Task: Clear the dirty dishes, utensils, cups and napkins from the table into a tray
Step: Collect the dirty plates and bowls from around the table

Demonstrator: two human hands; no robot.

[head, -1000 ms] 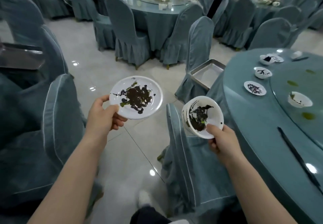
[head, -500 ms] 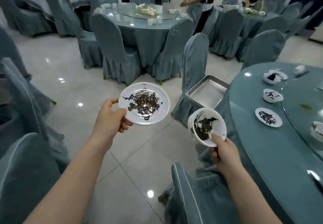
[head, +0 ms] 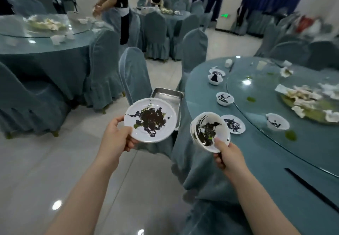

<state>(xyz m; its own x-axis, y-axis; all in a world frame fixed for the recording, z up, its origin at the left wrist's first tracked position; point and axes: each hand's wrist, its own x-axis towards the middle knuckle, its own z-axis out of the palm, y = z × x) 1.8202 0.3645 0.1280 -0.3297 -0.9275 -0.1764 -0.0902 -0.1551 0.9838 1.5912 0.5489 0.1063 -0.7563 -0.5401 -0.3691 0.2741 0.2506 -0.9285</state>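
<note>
Evidently, a soiled plate (head: 150,119) is pinched in the left hand (head: 114,139) and stacked bowls (head: 210,131) in the right hand (head: 229,158), carried level toward the tray (head: 167,95) at frame centre.

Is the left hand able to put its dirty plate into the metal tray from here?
Probably yes. The left hand grips the dirty plate by its rim, just in front of the metal tray on the chair. Nothing stands between them, and the visible part of the tray looks empty.

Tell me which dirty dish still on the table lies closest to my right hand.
The flat saucer with dark smears, right beside the bowl in your right hand; the other nearby dishes are bowls farther along.
</note>
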